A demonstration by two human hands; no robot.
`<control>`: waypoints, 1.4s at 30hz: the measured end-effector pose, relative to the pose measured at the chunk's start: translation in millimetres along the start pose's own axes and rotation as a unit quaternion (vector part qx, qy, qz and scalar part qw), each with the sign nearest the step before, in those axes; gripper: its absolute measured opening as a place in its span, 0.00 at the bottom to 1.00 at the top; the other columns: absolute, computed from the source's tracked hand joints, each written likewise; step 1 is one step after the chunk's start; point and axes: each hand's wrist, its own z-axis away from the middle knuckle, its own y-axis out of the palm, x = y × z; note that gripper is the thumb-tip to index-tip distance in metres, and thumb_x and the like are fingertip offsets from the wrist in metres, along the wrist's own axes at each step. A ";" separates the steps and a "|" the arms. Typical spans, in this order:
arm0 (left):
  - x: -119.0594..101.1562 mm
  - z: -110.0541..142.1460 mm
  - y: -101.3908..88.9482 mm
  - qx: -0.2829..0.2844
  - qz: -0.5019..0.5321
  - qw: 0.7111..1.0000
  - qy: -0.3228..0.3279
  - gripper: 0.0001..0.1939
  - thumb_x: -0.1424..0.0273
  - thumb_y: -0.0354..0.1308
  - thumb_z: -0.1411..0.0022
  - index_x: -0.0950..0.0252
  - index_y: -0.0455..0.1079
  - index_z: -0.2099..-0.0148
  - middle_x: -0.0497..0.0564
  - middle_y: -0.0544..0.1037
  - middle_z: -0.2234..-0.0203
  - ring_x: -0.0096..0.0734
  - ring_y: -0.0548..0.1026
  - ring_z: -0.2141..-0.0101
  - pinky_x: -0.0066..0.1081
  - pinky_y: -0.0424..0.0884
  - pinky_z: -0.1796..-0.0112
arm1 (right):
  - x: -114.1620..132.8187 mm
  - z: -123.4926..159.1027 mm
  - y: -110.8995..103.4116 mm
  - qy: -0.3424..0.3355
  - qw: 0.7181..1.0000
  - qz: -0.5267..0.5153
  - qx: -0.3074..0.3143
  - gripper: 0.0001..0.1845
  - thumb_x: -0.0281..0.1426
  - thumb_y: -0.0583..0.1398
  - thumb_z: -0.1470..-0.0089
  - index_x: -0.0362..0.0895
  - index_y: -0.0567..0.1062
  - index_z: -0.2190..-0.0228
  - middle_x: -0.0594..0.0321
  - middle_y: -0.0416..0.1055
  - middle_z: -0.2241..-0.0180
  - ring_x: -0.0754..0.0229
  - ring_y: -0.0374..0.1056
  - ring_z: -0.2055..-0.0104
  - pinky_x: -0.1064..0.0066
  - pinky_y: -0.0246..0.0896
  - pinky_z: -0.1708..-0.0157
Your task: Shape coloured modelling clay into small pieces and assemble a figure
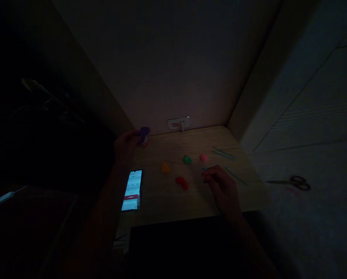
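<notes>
At the back left of the wooden table, my left hand (127,144) is closed on a purple lump (144,132) that looks like modelling clay. A pale patch and a reddish-brown patch show just below the lump, too dim to name. My right hand (221,186) is over the right part of the table, its fingers pinched on a small teal piece (204,169); most of that piece is hidden. Near it lie a red bent lump (182,182), a green lump (187,159), a pink ball (203,157) and an orange lump (165,167).
Thin teal sticks (223,155) lie at the table's right side. A lit phone (132,190) showing a timer rests at the front left. A socket plate (178,123) with a plug is on the wall. Scissors (298,183) lie off to the right. The room is dim.
</notes>
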 end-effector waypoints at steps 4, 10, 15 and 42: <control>3.4 84.0 23.7 0.087 0.215 0.962 -0.140 0.19 0.73 0.71 0.55 0.63 0.77 0.58 0.51 0.84 0.62 0.36 0.82 0.62 0.33 0.80 0.61 | 4.8 -1.6 13.5 0.056 0.997 -0.039 0.037 0.05 0.36 0.64 0.38 0.50 0.79 0.62 0.62 0.78 0.63 0.57 0.74 0.62 0.63 0.70 0.60; 18.5 187.7 57.8 0.145 0.335 0.904 -0.222 0.22 0.69 0.76 0.57 0.61 0.77 0.58 0.48 0.82 0.66 0.31 0.81 0.68 0.28 0.77 0.68 | 8.8 -3.6 19.6 0.099 0.989 -0.096 0.049 0.20 0.37 0.68 0.44 0.52 0.78 0.49 0.59 0.80 0.55 0.57 0.76 0.61 0.64 0.74 0.63; 14.1 221.2 65.7 0.155 0.333 0.897 -0.246 0.19 0.71 0.76 0.55 0.62 0.77 0.60 0.50 0.84 0.62 0.34 0.82 0.63 0.31 0.78 0.62 | 5.7 -1.1 11.8 0.102 0.988 -0.097 0.055 0.14 0.35 0.70 0.47 0.51 0.82 0.57 0.61 0.82 0.61 0.57 0.77 0.64 0.64 0.76 0.64; 2.3 222.6 54.9 0.151 0.357 0.881 -0.271 0.22 0.67 0.80 0.57 0.61 0.77 0.59 0.50 0.84 0.65 0.35 0.83 0.64 0.33 0.81 0.62 | 12.7 12.6 -7.0 0.001 0.992 -0.078 0.104 0.12 0.36 0.61 0.33 0.54 0.80 0.51 0.58 0.82 0.50 0.51 0.79 0.49 0.54 0.74 0.48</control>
